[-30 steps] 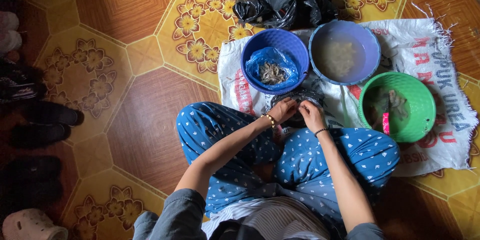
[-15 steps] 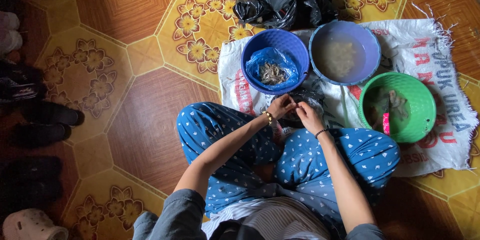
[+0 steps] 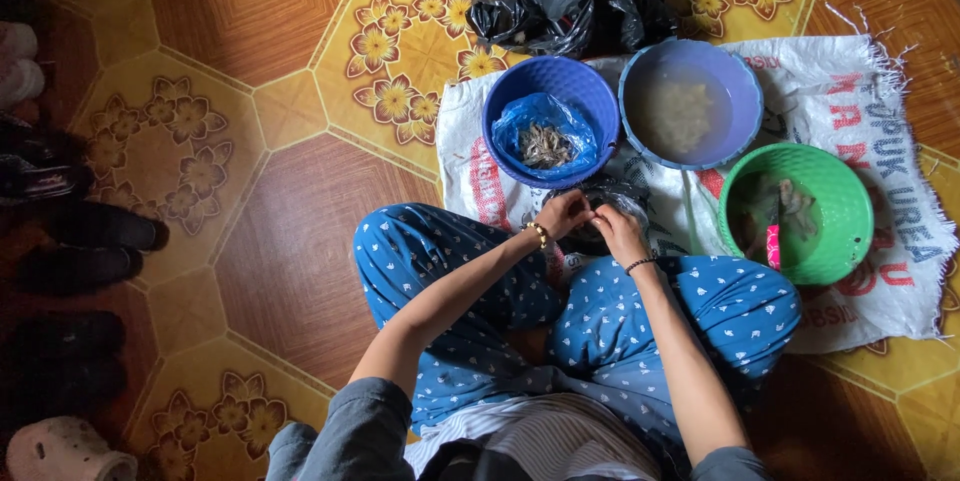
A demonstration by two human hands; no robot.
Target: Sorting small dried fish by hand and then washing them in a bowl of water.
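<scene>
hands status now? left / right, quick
Left hand: fingers pinched on something small over the dark bag; what it is cannot be told.
Right hand: curled at the same spot; grip unclear.

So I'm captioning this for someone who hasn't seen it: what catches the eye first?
Three bright bowls on a white printed sack: a blue bowl lined with a blue bag of small shrimp-like bits, a lilac bowl of cloudy water beside it, and a green bowl at the right. In front, the left hand and right hand meet over a dark bag.

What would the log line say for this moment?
left hand: pinching small item | right hand: beside it, over dark bowl | blue bowl: small fish
</scene>
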